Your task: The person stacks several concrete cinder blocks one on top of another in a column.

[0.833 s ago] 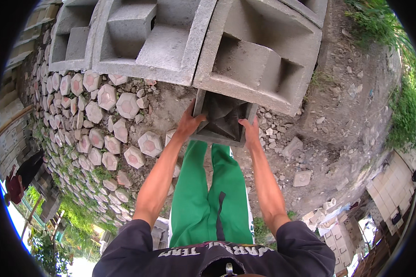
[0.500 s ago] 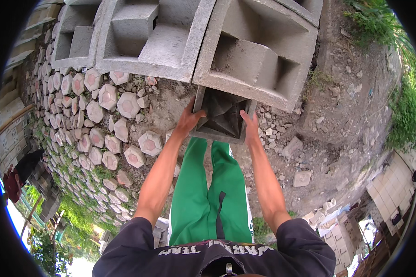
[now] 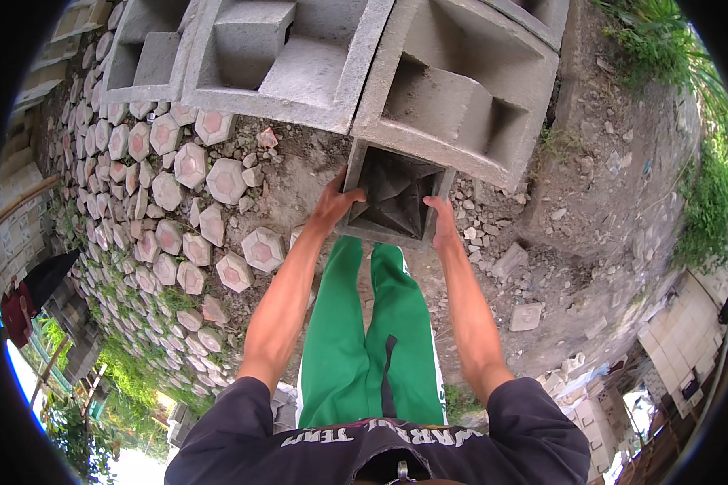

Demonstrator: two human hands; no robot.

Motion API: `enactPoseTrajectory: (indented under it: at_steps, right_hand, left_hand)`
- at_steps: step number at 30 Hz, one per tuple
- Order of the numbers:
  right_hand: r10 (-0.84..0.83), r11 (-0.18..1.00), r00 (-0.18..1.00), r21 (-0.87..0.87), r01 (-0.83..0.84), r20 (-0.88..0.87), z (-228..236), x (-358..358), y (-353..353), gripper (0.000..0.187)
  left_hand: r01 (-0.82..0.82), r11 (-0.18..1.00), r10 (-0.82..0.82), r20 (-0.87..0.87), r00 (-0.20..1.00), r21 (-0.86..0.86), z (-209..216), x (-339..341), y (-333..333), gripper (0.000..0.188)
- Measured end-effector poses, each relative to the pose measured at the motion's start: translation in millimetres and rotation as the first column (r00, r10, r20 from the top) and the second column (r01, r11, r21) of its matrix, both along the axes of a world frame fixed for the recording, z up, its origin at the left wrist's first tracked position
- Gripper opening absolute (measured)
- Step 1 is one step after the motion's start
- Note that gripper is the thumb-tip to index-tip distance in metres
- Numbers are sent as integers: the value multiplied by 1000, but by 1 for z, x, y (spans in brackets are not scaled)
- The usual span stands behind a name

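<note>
Between my two hands is a square, dark grey concrete block point(image 3: 394, 187) with a deep recess and angled ridges inside. My left hand point(image 3: 334, 204) is closed on its left side, with the thumb over the rim. On the opposite side, my right hand point(image 3: 442, 218) grips it, thumb on the rim and fingers mostly hidden. The block's far edge meets or passes just under the near edge of a larger grey concrete block point(image 3: 441, 101); whether they touch, I cannot tell. My legs in green trousers are just below the held block.
More large hollow concrete blocks point(image 3: 311, 77) run in a row to the far left. Hexagonal pavers point(image 3: 190, 166) cover the ground at left. Rubble point(image 3: 510, 260) and a loose stone point(image 3: 526, 316) lie on the dirt at right, with green plants point(image 3: 651, 48) beyond.
The view has shifted slightly, so the large blocks appear a little farther right. Both hands keep the same grip, and the held block stays in nearly the same place beside the large one.
</note>
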State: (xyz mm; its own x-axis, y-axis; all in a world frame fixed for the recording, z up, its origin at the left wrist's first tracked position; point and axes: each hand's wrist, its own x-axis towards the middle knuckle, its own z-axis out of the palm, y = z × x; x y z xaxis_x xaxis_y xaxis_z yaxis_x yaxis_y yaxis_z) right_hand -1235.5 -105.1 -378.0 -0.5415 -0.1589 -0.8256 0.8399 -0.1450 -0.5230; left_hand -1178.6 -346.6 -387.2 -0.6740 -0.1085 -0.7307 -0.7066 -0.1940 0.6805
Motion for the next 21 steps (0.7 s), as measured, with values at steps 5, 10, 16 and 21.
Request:
enactPoseTrajectory:
  at_steps: [5, 10, 16, 21]
  right_hand:
    - [-17, 1000, 1000, 19, 17, -2, -2, 0, 0, 48]
    - [-37, 999, 997, 33, 35, 68, 3, -2, -3, 45]
    - [0, 999, 1000, 41, -1, 15, 9, -12, -7, 48]
    - [84, 980, 980, 193, -48, -180, -5, -4, 6, 53]
  left_hand:
    - [27, 999, -26, 2, 1000, -31, 6, -4, -1, 80]
    - [27, 999, -26, -12, 1000, 28, 8, -6, -4, 80]
    - [-21, 1000, 21, -4, 1000, -4, 9, -11, -2, 73]
    - [45, 989, -47, -8, 999, -140, 15, -9, 6, 66]
